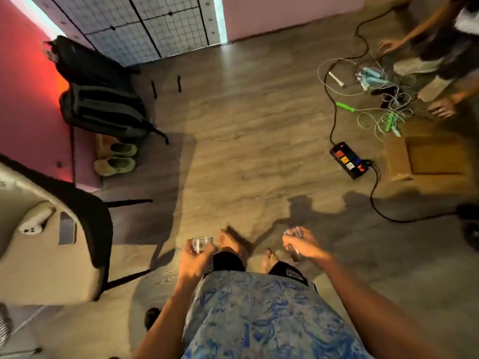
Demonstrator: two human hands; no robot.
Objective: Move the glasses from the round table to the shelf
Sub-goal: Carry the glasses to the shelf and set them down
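My left hand [195, 263] grips a clear drinking glass [202, 244], held upright in front of my waist. Over to the right, my right hand [302, 246] is closed around a second clear glass [294, 233], which looks tilted and is partly hidden by my fingers. Both hands hang over the wooden floor above my bare feet. Neither the round table nor the shelf is in view.
A beige chair [51, 268] with black legs stands at the left, with bags [98, 99] and slippers [116, 159] by the red wall. A power strip [348, 159], tangled cables [375, 99] and a cardboard box [427, 156] lie at the right, near another person [427, 55] crouching.
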